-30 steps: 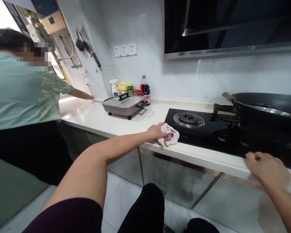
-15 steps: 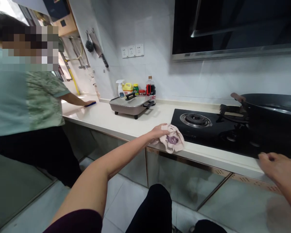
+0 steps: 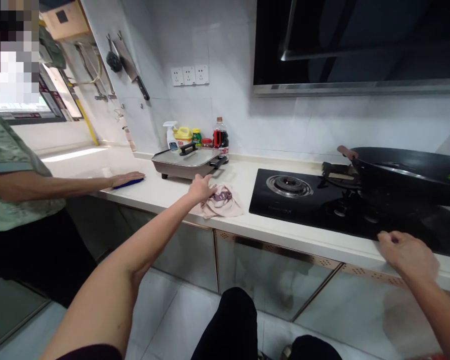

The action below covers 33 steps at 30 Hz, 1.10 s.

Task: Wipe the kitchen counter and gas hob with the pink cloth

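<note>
My left hand (image 3: pixel 201 189) is closed on the left part of a crumpled pale pink cloth (image 3: pixel 225 201) with a purple patch. The cloth lies on the white countertop (image 3: pixel 240 180), between an electric pan with a glass lid (image 3: pixel 183 157) and the black cooktop (image 3: pixel 285 205). Over at the cooktop's front edge, my right hand (image 3: pixel 410 255) rests with its fingers curled in and nothing visible in them. A large black wok (image 3: pixel 405 175) stands on the cooktop beyond that hand.
At left, a person's hand (image 3: pixel 127 179) presses a blue cloth (image 3: pixel 129 184) on the counter. Behind the pan stand a spray bottle (image 3: pixel 170 135), a yellow jug (image 3: pixel 183 135) and a dark sauce bottle (image 3: pixel 220 137). A cleaver (image 3: pixel 129 65) hangs on the wall. The range hood (image 3: pixel 341 50) overhangs the cooktop.
My left hand has moved left with the pink cloth, from the cooktop's corner toward the pan. The other person's hand now lies closer on the counter. The view has shifted right.
</note>
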Motion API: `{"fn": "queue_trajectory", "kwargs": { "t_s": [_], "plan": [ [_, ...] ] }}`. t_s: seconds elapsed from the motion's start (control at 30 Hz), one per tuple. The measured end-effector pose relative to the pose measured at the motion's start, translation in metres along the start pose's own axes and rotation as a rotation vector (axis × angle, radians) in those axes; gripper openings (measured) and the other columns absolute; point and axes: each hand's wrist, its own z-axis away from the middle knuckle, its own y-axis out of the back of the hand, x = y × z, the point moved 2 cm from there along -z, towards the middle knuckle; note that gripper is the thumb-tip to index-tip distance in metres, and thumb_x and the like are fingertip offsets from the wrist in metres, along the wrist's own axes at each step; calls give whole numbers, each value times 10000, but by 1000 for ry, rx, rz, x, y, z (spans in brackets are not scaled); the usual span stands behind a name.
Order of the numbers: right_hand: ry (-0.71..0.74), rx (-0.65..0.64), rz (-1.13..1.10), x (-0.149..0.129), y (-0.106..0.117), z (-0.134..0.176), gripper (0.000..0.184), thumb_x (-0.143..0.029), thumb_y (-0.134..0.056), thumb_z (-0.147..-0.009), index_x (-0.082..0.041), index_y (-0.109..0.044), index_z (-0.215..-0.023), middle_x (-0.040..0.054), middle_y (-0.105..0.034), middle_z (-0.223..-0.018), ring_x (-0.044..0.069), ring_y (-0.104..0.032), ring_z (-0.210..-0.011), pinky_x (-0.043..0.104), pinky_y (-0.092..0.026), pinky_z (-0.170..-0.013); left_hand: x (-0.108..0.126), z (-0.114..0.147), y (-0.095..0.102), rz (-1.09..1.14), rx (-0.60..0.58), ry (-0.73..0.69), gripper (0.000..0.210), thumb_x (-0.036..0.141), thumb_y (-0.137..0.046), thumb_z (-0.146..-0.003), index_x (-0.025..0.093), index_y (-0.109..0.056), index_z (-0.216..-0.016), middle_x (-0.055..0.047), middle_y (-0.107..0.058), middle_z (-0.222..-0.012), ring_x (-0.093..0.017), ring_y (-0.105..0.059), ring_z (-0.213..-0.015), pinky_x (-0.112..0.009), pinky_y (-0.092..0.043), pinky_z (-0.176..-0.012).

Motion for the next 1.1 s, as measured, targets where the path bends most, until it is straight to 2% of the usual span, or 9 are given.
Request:
{"fn": "queue_trajectory", "kwargs": {
  "t_s": [0.1,0.2,0.27,0.5,0.63,0.77,0.87,0.97,1.1],
  "plan": [
    [5,-1,-2,0,0,0,505,-540,-297,-956,-233,-693,-1012,161,-653,-1346,392,-605,-1233,493,-517,-912,9,19,0,-95,99,-195,575,508,-647,-930,285,-606,-1458,-140,-490,-1496,-367,-517,-1349,-516,-445,-1119],
    [12,0,6,0,0,1,460,-520,-331,-936,-240,-691,-1003,151,-659,-1333,383,-603,-1236,479,-512,-908,18,44,-20,-149,-117,-309,734,710,-723,-811,335,-624,-1434,-133,-481,-1522,-418,-436,-1389,-624,-415,-1097],
    [14,-2,15,-1,0,1,461,-519,-323,-937,-242,-682,-1017,144,-652,-1349,374,-599,-1245,464,-506,-905,19,56,-33,-199,-173,-331,812,729,-779,-747,332,-627,-1439,-151,-456,-1560,-449,-384,-1419,-666,-387,-1092],
    [-17,-21,19,-1,-1,-1,520,-572,-284,-941,-242,-679,-1017,146,-643,-1369,373,-599,-1255,459,-510,-900,15,53,-41,-58,3,-379,293,495,-651,-935,286,-816,-1057,-99,-660,-1333,-345,-523,-1318,-543,-385,-1078],
    [-5,-7,-1,-1,-1,-1,522,-574,-281,-950,-241,-682,-978,151,-648,-1364,387,-600,-1253,491,-522,-924,4,20,-32,420,24,-29,284,453,-665,-887,205,-766,-793,-73,-751,-974,-267,-666,-1016,-387,-490,-913],
    [1,0,-10,-1,-1,0,503,-568,-278,-952,-243,-662,-944,139,-653,-1365,386,-600,-1253,494,-522,-931,-29,-7,-18,563,115,219,338,421,-518,-955,154,-726,-948,-81,-727,-840,-225,-668,-786,-312,-516,-706],
    [7,13,-33,0,-1,0,436,-540,-335,-926,-248,-658,-926,138,-660,-1351,390,-598,-1250,503,-516,-934,-54,-1,-8,553,208,299,348,387,-536,-945,133,-696,-1121,-110,-732,-974,-234,-678,-876,-327,-536,-767],
    [26,-10,-32,0,0,0,358,-504,-404,-874,-254,-659,-907,139,-667,-1313,390,-601,-1229,507,-513,-915,-55,21,-4,443,272,77,373,392,-618,-921,192,-689,-1228,-112,-704,-1217,-245,-644,-1131,-362,-510,-989],
    [5,-14,-39,3,-2,-3,312,-486,-438,-837,-266,-653,-886,135,-672,-1291,383,-616,-1207,505,-516,-914,-27,45,-12,97,111,-460,442,482,-807,-810,272,-759,-1196,-108,-606,-1440,-314,-521,-1359,-469,-383,-1175]
  ]
}}
